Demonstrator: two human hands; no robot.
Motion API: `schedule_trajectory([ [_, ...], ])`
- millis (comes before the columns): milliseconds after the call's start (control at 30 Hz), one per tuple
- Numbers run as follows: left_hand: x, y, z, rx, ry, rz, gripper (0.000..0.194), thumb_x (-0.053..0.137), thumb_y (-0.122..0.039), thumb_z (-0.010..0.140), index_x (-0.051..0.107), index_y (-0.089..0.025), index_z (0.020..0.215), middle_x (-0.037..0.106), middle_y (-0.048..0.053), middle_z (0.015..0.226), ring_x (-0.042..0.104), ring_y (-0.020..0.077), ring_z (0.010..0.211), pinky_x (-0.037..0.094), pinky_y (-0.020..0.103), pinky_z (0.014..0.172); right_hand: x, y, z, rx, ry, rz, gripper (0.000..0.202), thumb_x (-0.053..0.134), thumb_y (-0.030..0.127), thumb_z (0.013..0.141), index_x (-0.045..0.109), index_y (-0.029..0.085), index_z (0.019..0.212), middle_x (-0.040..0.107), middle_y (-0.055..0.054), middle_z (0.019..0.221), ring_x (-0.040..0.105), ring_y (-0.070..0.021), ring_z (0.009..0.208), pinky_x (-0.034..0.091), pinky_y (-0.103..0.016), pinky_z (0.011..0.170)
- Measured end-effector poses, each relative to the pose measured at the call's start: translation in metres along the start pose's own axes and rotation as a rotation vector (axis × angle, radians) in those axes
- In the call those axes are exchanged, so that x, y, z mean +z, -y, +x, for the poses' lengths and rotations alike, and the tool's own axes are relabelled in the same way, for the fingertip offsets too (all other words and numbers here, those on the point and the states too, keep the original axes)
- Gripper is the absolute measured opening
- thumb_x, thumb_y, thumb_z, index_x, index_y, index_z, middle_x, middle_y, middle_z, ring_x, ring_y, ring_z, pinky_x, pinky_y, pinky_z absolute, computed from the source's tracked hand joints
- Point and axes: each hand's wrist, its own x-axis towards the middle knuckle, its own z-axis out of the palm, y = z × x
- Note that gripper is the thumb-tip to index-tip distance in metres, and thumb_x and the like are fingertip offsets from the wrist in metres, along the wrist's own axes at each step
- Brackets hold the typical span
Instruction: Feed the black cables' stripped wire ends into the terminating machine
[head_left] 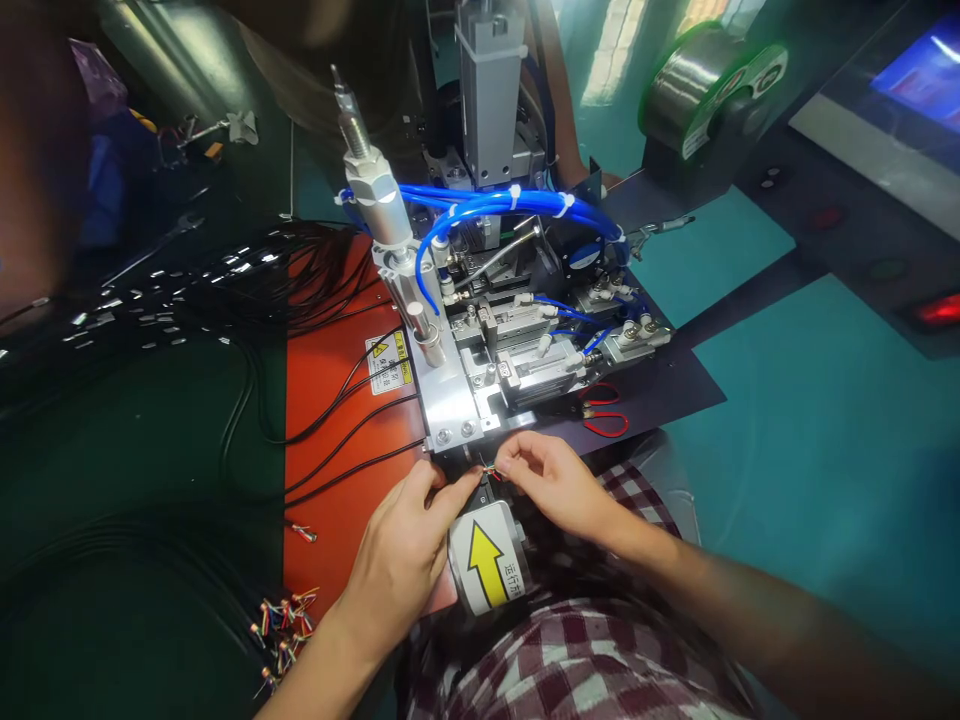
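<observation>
At the front edge of a metal machine (450,400), my left hand (409,530) pinches the thin coloured wires (491,470) of a cable end between thumb and finger. My right hand (551,482) comes in from the other side, its thumb and forefinger closed at the tips of the same wires. Just below the fingers is a round housing with a yellow arrow label (487,560). Black cables (352,462) run from the left into the machine's side.
Bundled cables with stripped coloured ends (285,625) lie at the lower left. Blue air tubes (510,200) arch over the machine. Red-handled scissors (606,422) lie right of it. A solder wire spool (686,90) stands at the upper right.
</observation>
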Motion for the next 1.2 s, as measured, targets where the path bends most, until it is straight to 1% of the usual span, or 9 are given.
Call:
schedule_trajectory([
  [233, -0.001, -0.002, 0.001, 0.006, -0.005, -0.019, 0.036, 0.04, -0.01, 0.091, 0.062, -0.013, 0.119, 0.054, 0.008, 0.085, 0.056, 0.0154, 0.073, 0.052, 0.025, 0.062, 0.001, 0.002, -0.003, -0.065, -0.038, -0.055, 0.015, 0.053, 0.026, 0.087, 0.058, 0.017, 0.077, 0.058, 0.001, 0.07, 0.05, -0.0122, 0.063, 0.04, -0.024, 0.06],
  [500, -0.001, -0.001, 0.002, 0.011, -0.003, -0.009, 0.036, 0.04, -0.008, 0.09, 0.063, -0.011, 0.117, 0.054, 0.009, 0.087, 0.058, 0.017, 0.075, 0.053, 0.026, 0.062, 0.004, 0.005, -0.005, -0.055, -0.046, -0.04, 0.014, 0.052, 0.024, 0.087, 0.057, 0.017, 0.076, 0.057, 0.001, 0.07, 0.049, -0.0118, 0.063, 0.039, -0.024, 0.06],
  [600, -0.002, -0.002, 0.003, 0.014, -0.011, -0.005, 0.035, 0.039, -0.01, 0.09, 0.063, -0.013, 0.117, 0.055, 0.009, 0.088, 0.058, 0.0169, 0.077, 0.053, 0.026, 0.063, 0.005, 0.005, -0.004, 0.015, -0.037, 0.021, 0.015, 0.054, 0.028, 0.085, 0.056, 0.017, 0.074, 0.054, 0.002, 0.065, 0.047, -0.0114, 0.059, 0.038, -0.024, 0.056],
  [733, -0.001, -0.002, 0.003, 0.015, -0.009, -0.003, 0.035, 0.039, -0.012, 0.091, 0.063, -0.013, 0.117, 0.054, 0.008, 0.086, 0.057, 0.0168, 0.074, 0.053, 0.026, 0.061, 0.004, 0.008, -0.003, 0.13, 0.019, 0.136, 0.016, 0.054, 0.031, 0.084, 0.053, 0.018, 0.074, 0.05, 0.004, 0.059, 0.046, -0.0108, 0.052, 0.036, -0.023, 0.051],
  [800, -0.001, -0.002, 0.003, 0.02, -0.009, -0.005, 0.035, 0.039, -0.011, 0.091, 0.063, -0.012, 0.116, 0.054, 0.008, 0.086, 0.057, 0.0167, 0.074, 0.053, 0.026, 0.061, 0.003, 0.011, -0.005, 0.075, -0.002, 0.054, 0.014, 0.053, 0.029, 0.085, 0.053, 0.018, 0.075, 0.051, 0.003, 0.061, 0.047, -0.0111, 0.054, 0.036, -0.023, 0.051],
  [900, 0.0, -0.002, 0.003, 0.019, -0.009, -0.005, 0.036, 0.039, -0.009, 0.09, 0.063, -0.013, 0.116, 0.054, 0.008, 0.086, 0.057, 0.0162, 0.074, 0.052, 0.025, 0.061, 0.002, 0.013, -0.007, -0.097, -0.049, -0.157, 0.013, 0.05, 0.024, 0.087, 0.054, 0.019, 0.076, 0.052, 0.002, 0.064, 0.047, -0.0119, 0.058, 0.034, -0.024, 0.052],
  [967, -0.001, -0.002, 0.003, 0.015, -0.007, -0.009, 0.036, 0.039, -0.009, 0.09, 0.063, -0.013, 0.116, 0.054, 0.009, 0.087, 0.057, 0.0165, 0.075, 0.052, 0.025, 0.062, 0.002, 0.011, -0.008, -0.124, -0.042, -0.169, 0.013, 0.049, 0.024, 0.088, 0.053, 0.019, 0.077, 0.052, 0.002, 0.064, 0.048, -0.0122, 0.057, 0.034, -0.024, 0.051],
  [1133, -0.001, -0.002, 0.003, 0.019, -0.012, -0.007, 0.035, 0.04, -0.009, 0.09, 0.063, -0.011, 0.116, 0.055, 0.009, 0.088, 0.058, 0.0175, 0.076, 0.052, 0.026, 0.062, 0.005, 0.006, -0.004, 0.11, 0.051, 0.158, 0.015, 0.052, 0.031, 0.086, 0.051, 0.018, 0.077, 0.051, 0.004, 0.056, 0.05, -0.0117, 0.051, 0.038, -0.024, 0.051],
  [1200, -0.001, -0.002, 0.004, 0.028, -0.009, 0.0, 0.035, 0.04, -0.009, 0.09, 0.063, -0.011, 0.116, 0.054, 0.009, 0.087, 0.057, 0.0174, 0.075, 0.052, 0.027, 0.062, 0.005, 0.008, -0.005, 0.149, 0.059, 0.172, 0.016, 0.052, 0.031, 0.086, 0.051, 0.018, 0.077, 0.051, 0.004, 0.055, 0.05, -0.0115, 0.05, 0.038, -0.024, 0.051],
])
